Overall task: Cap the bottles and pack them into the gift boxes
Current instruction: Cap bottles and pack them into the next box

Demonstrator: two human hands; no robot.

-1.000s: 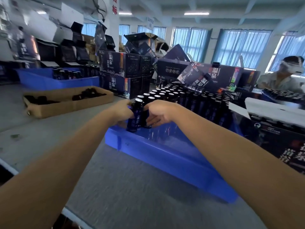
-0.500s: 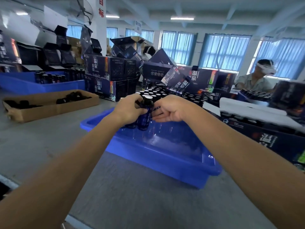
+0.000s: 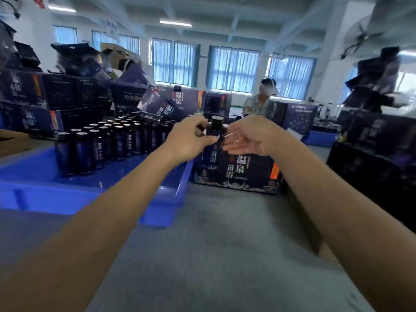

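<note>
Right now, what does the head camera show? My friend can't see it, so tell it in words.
A left hand holds a dark capped bottle upright by a dark gift box, with the right hand open beside it. Both reach out over a grey table. At left, a blue tray holds rows of similar bottles.

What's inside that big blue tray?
Rows of dark bottles stand upright in the blue tray, toward its back; the front floor is bare blue. The left forearm covers its right corner, so what lies there cannot be seen.
</note>
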